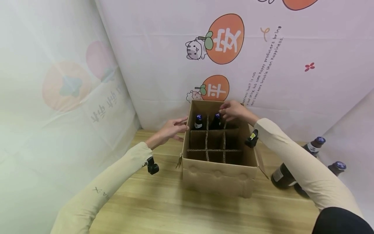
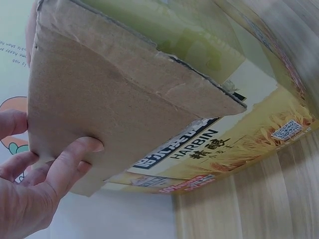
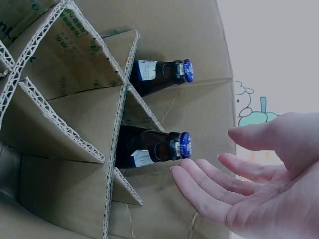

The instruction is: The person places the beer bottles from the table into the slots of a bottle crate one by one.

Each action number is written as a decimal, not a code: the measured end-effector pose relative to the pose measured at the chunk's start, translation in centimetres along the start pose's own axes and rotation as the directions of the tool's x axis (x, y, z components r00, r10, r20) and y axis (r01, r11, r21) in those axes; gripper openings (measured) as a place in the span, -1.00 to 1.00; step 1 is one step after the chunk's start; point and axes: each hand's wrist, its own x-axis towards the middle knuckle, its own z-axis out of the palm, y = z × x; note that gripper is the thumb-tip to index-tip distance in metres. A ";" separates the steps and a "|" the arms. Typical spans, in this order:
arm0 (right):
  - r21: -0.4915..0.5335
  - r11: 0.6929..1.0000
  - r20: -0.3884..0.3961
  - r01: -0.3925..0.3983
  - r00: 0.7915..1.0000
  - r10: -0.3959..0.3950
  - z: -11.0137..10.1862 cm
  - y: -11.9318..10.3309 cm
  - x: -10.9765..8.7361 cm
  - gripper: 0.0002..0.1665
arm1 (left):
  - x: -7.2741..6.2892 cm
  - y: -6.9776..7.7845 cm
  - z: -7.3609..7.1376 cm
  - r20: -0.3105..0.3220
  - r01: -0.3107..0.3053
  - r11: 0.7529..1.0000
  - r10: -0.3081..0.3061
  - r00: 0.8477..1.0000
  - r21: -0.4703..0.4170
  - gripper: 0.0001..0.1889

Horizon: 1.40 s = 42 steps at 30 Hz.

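Note:
An open cardboard box (image 1: 217, 180) with cardboard dividers (image 1: 206, 141) stands on the table. Two dark bottles with blue caps stand in its back row: a left bottle (image 1: 198, 123) and a middle bottle (image 1: 216, 123). My left hand (image 1: 171, 130) rests on the box's left side, its fingertips touching the brown side flap (image 2: 109, 84) in the left wrist view. Over the back wall, my right hand (image 1: 233, 111) is held with loosely extended fingers and nothing in it. In the right wrist view, those fingertips lie right by the cap of the middle bottle (image 3: 144, 144).
To the box's right, partly behind my right sleeve (image 1: 292, 156), stand two more dark bottles, a nearer-to-box bottle (image 1: 283, 177) and another bottle (image 1: 339, 167). A printed white curtain (image 1: 163, 65) hangs behind the wooden table (image 1: 146, 201). The box's right flap (image 1: 262, 164) sticks outward.

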 end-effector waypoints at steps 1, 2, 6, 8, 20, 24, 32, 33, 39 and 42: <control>0.005 1.000 -0.003 0.001 1.000 -0.001 -0.1 0.0 -0.1 -0.48 | 0.0 0.0 0.0 0.000 -0.001 1.000 0.001 1.000 0.004 -0.30; 0.007 1.000 -0.005 0.003 1.000 -0.003 -0.1 -0.1 -0.3 -0.49 | 0.1 0.0 0.0 0.001 -0.001 1.000 0.001 1.000 0.006 -0.30; 0.031 0.999 -0.012 0.016 1.000 -0.016 -0.4 -0.2 -1.1 -0.48 | 0.1 0.1 0.0 -0.001 0.003 1.000 -0.003 1.000 0.007 -0.30; 0.034 0.999 -0.016 0.028 0.999 -0.027 -0.6 -0.4 -1.6 -0.47 | 0.1 0.2 0.0 -0.001 0.004 1.000 -0.004 1.000 0.007 -0.30; 0.093 0.993 -0.076 0.067 0.995 -0.060 -2.3 -0.1 -4.0 -0.46 | 0.3 0.5 -0.1 -0.004 0.012 1.000 -0.012 1.000 0.008 -0.29; 0.129 0.987 -0.086 0.092 0.993 -0.081 -2.9 0.6 -4.8 -0.46 | 0.3 0.6 -0.2 -0.002 0.005 1.000 -0.005 1.000 0.007 -0.29; 0.200 0.968 -0.179 0.155 0.977 -0.119 -3.3 2.4 -6.8 -0.54 | 0.1 0.3 -0.1 0.014 -0.009 1.000 0.009 1.000 -0.003 -0.28; 0.202 0.966 -0.198 0.162 0.973 -0.122 -3.3 2.7 -7.1 -0.55 | 0.1 0.3 -0.1 0.017 -0.011 1.000 0.011 1.000 -0.004 -0.28; 0.142 0.973 -0.268 0.180 0.954 -0.137 -3.9 4.8 -8.4 -0.57 | -0.2 0.3 0.1 0.019 -0.008 1.000 0.008 1.000 -0.008 -0.27; 0.137 0.976 -0.269 0.171 0.955 -0.129 -4.4 5.9 -8.9 -0.56 | -0.2 0.3 0.0 0.017 -0.012 1.000 0.012 1.000 -0.012 -0.27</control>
